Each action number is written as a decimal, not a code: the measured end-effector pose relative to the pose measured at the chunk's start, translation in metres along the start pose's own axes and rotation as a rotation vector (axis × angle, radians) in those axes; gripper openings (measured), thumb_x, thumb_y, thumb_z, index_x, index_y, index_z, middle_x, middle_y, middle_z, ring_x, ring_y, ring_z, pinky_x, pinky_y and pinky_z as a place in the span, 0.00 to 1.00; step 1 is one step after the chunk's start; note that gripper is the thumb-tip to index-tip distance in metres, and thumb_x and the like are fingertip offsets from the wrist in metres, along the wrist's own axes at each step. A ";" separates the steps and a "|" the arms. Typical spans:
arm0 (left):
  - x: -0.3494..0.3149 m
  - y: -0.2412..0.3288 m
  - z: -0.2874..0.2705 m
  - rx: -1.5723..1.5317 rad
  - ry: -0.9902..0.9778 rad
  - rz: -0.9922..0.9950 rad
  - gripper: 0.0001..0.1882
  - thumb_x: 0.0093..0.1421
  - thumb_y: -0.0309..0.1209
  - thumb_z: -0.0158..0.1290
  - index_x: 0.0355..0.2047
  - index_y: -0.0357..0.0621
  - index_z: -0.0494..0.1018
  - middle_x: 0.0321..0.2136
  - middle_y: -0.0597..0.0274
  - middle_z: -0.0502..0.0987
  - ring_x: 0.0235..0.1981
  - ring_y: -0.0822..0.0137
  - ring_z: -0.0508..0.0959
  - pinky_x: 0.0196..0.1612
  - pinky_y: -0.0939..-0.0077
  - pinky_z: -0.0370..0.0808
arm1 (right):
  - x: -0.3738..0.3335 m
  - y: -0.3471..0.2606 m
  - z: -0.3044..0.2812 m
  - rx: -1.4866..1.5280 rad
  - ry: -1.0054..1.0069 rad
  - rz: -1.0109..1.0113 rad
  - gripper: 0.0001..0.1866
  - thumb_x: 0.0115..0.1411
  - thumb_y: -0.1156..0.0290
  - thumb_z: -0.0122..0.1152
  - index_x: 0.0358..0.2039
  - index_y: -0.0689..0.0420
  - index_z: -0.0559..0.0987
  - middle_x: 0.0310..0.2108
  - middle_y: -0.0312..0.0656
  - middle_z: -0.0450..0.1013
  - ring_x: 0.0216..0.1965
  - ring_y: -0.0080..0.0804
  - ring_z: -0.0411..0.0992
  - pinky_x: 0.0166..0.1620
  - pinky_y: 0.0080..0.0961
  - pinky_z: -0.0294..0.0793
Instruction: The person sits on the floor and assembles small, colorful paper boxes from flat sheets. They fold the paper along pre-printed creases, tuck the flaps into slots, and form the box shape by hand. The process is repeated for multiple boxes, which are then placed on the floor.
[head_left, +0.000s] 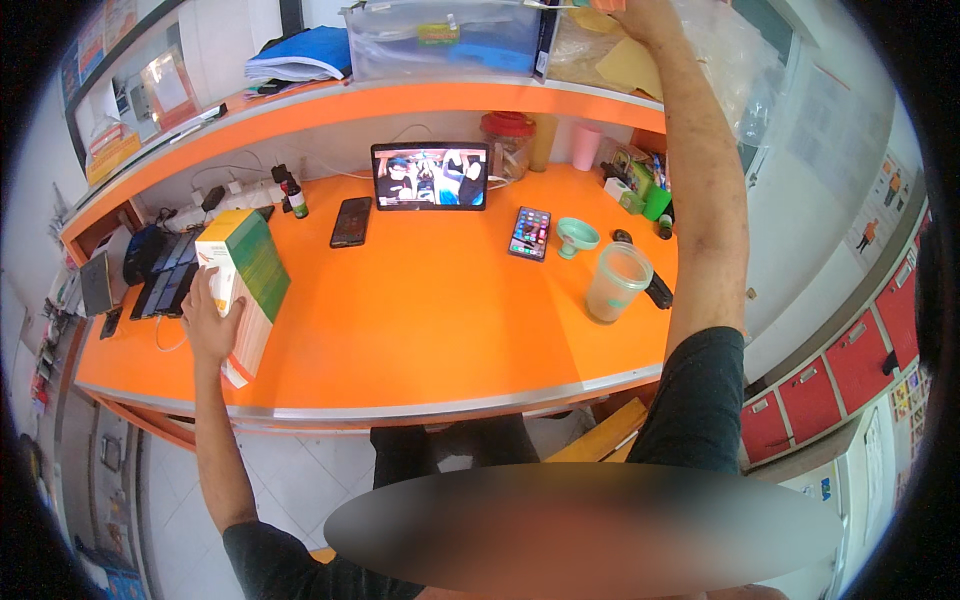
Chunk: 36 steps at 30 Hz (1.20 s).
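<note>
A tall green, white and orange box [258, 262] stands at the left of the orange desk. My left hand [212, 322] grips its near side, thumb on the right and fingers up along the white face. My right arm stretches far up over the shelf above the desk. At the picture's top edge my right hand [645, 14] is mostly cut off, so its fingers do not show clearly. A small orange thing [603, 5] lies beside it; whether I hold it cannot be told. Under that hand are brown paper or card pieces [628, 65] and clear plastic wrapping [730, 75].
On the desk [420, 320] are a lit tablet [430, 176], two phones [350, 222], a green-rimmed plastic cup [617, 285] and a small teal stand [576, 238]. A clear plastic bin [440, 42] and blue folders [300, 55] sit on the shelf. Red drawers [805, 400] stand at right.
</note>
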<state>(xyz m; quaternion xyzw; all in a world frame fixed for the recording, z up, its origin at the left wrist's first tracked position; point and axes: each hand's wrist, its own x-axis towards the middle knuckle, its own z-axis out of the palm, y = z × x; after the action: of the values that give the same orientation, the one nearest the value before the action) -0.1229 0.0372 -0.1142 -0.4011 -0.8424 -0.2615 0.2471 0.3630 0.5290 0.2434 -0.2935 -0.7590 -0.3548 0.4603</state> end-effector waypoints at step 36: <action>0.003 0.000 0.014 -0.036 0.056 0.035 0.38 0.54 0.36 0.61 0.65 0.51 0.61 0.68 0.59 0.60 0.64 0.48 0.60 0.64 0.48 0.56 | 0.058 0.067 0.092 0.779 -0.199 0.233 0.29 0.56 0.74 0.64 0.60 0.53 0.74 0.54 0.46 0.75 0.54 0.34 0.72 0.55 0.32 0.72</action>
<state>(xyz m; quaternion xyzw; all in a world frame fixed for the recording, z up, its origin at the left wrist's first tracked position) -0.1273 0.0479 -0.1225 -0.4127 -0.8233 -0.2832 0.2678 0.3460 0.6492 0.2839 -0.2144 -0.8389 0.0434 0.4984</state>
